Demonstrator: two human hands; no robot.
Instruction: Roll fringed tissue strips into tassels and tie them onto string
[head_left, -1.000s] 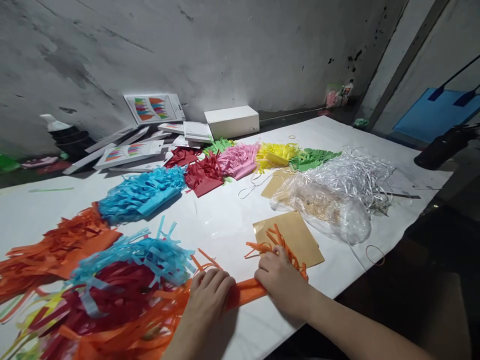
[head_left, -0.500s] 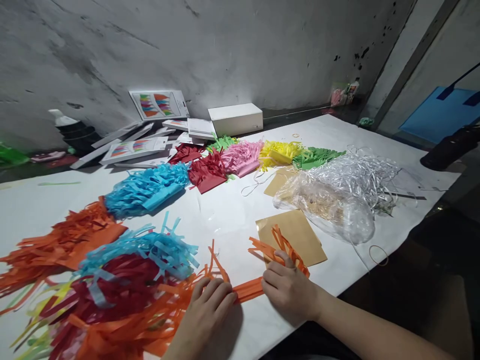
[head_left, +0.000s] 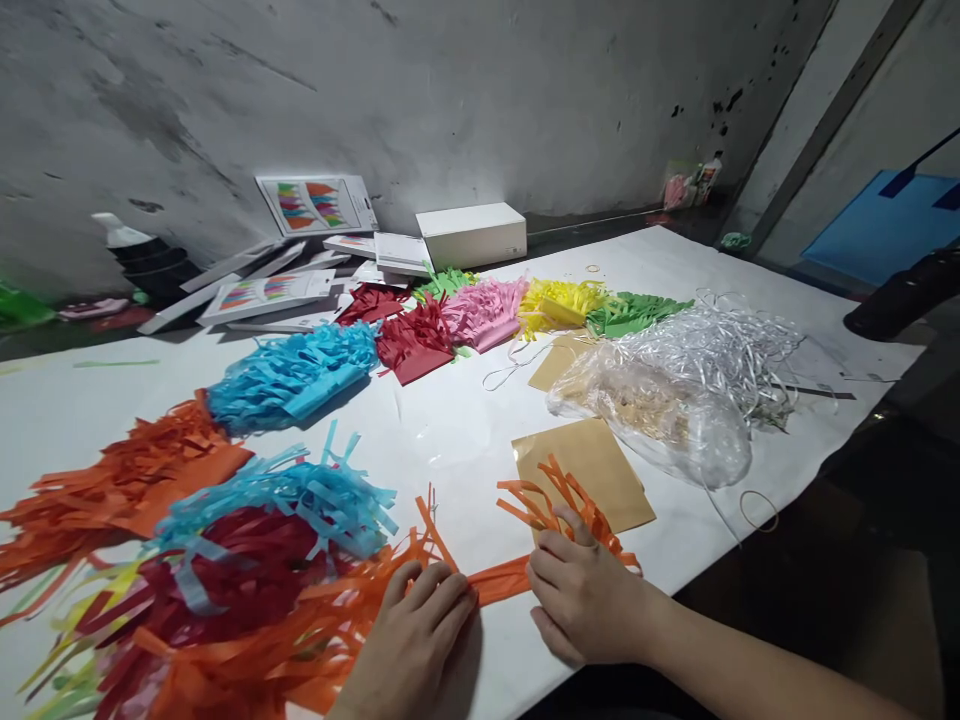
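Head view shows, at the lower middle of the frame, the left hand (head_left: 420, 625) and right hand (head_left: 581, 595) both pinching an orange fringed paper strip (head_left: 499, 578) lying on the white counter (head_left: 465, 440), beside a gold card (head_left: 581, 475).

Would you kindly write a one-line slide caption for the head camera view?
Both hands, left and right, press a rolled orange fringed paper strip on the white paper-covered table beside colourful fringe bundles.
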